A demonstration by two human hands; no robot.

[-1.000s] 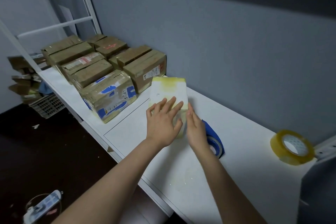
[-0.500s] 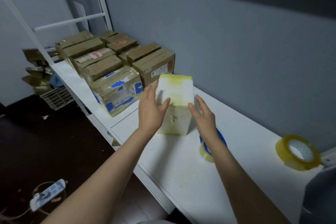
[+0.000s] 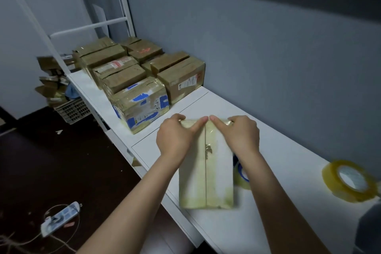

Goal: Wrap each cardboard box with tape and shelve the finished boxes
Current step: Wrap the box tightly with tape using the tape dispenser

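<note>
A pale box (image 3: 206, 173) with yellowed tape and a centre seam lies flat on the white shelf (image 3: 274, 173) in front of me. My left hand (image 3: 175, 136) grips its far left corner, thumb laid along the top towards the seam. My right hand (image 3: 239, 136) grips the far right corner the same way, and the two thumbs almost meet at the seam. A blue-cored tape roll (image 3: 242, 173) lies partly hidden behind the box and my right forearm. A second, yellowish tape roll (image 3: 350, 180) lies at the far right.
Several taped brown boxes (image 3: 142, 72) stand packed together at the shelf's left end, the nearest with blue markings (image 3: 142, 103). A grey wall backs the shelf. On the dark floor lie a power strip (image 3: 59, 217) and a plastic crate (image 3: 72, 107) with cardboard scraps.
The box stood on end between my hands; it now lies flat, seam side up, closer to me. Both hands moved to its far corners.
</note>
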